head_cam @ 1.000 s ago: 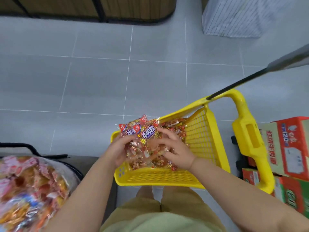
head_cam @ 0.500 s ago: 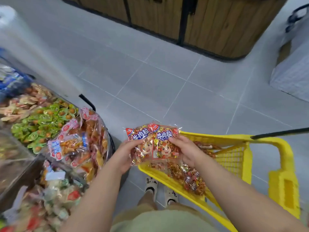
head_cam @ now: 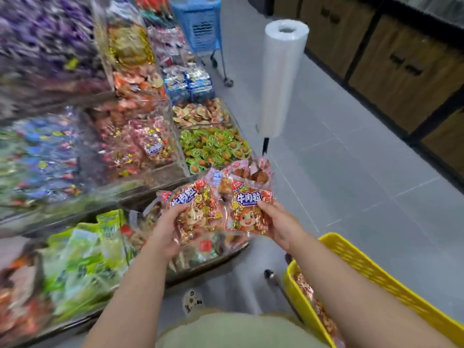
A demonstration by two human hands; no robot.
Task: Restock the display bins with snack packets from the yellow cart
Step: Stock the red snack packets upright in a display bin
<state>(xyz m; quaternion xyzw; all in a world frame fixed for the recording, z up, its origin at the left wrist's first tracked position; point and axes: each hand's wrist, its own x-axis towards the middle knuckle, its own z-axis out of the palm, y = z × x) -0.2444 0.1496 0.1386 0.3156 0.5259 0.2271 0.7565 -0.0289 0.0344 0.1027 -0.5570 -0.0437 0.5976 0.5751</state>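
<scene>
Head view: gripping one snack packet [head_cam: 198, 214] in the left hand [head_cam: 163, 237] and a second packet [head_cam: 247, 213] in the right hand [head_cam: 278, 226], thumbs on the printed fronts, fingers curled behind. Held side by side, inner edges touching or overlapping, up and to the left of the yellow cart [head_cam: 376, 270] and clear of its rim; more packets lying inside the cart.

Printed headers turned away from the body, long axes pointing toward the display bins [head_cam: 213, 146], ranged in tiers left of the cart and beyond it. Hanging over the near edge of those bins, with the left hand the closer of the two to the tiers.

Judged mid-carry, nothing released yet. Impossible to tell which bin takes this snack, with the tiers farthest left of the cart badly blurred. Probably calling for a short reach forward and leftward, away from the cart. Beyond the cart, upright on a stand, a roll of plastic bags [head_cam: 283, 76].
</scene>
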